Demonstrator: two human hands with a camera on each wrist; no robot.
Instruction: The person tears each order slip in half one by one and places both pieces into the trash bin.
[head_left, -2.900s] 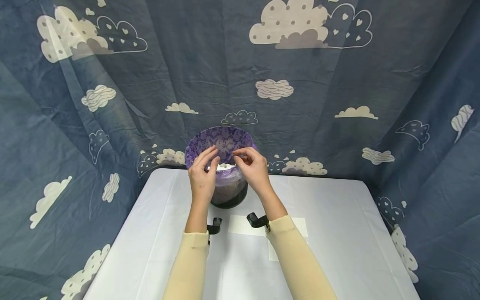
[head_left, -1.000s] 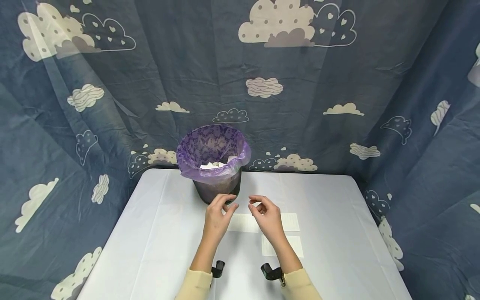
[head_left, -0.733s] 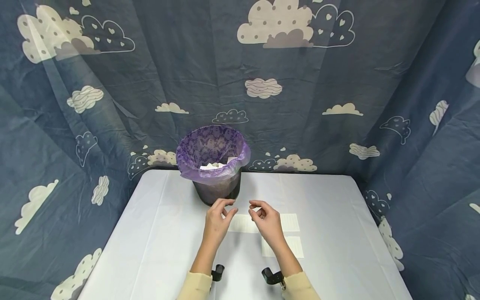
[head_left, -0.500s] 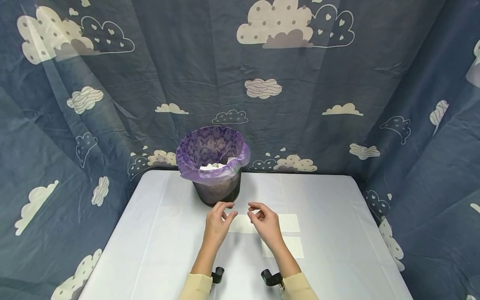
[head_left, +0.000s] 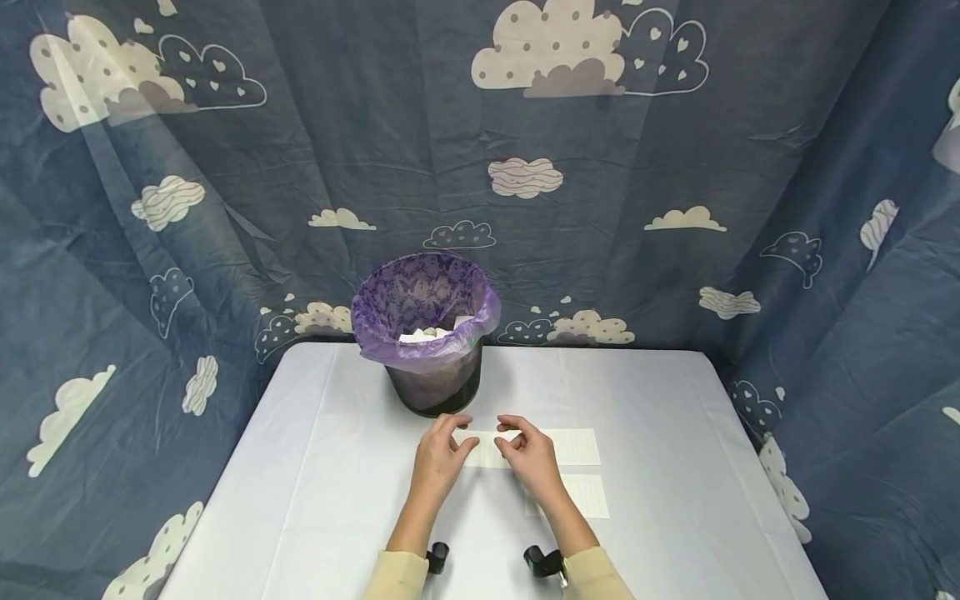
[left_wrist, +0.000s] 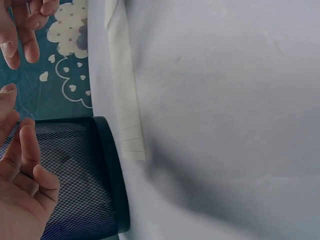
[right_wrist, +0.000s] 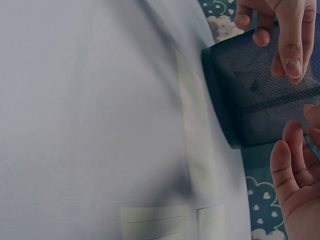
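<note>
My left hand [head_left: 437, 460] and right hand [head_left: 532, 458] hover side by side over the table, palms facing each other. Their fingers are loosely bent, with gaps between thumbs and forefingers and nothing held. Below them lies a pale lined slip of paper [head_left: 486, 457]; the hands partly cover it. A second slip [head_left: 576, 447] lies just right of it, and a third slip [head_left: 588, 497] lies nearer, partly behind my right forearm. Just beyond my left hand stands a black mesh bin [head_left: 442, 387] with a purple bag [head_left: 420, 287] over its rim. White paper scraps [head_left: 423, 335] show inside.
A white cloth covers the table [head_left: 675, 467]. Behind and on both sides hangs a dark blue curtain [head_left: 600, 242] with cloud prints. A black wrist camera mount [head_left: 543, 561] sits at the right cuff, and another mount [head_left: 438, 557] at the left.
From over the bin's opening, both hands have drawn back toward me to above the slips, then sunk slightly nearer. The head view has shifted a little. Scraps in the bin are now uncovered to view.
</note>
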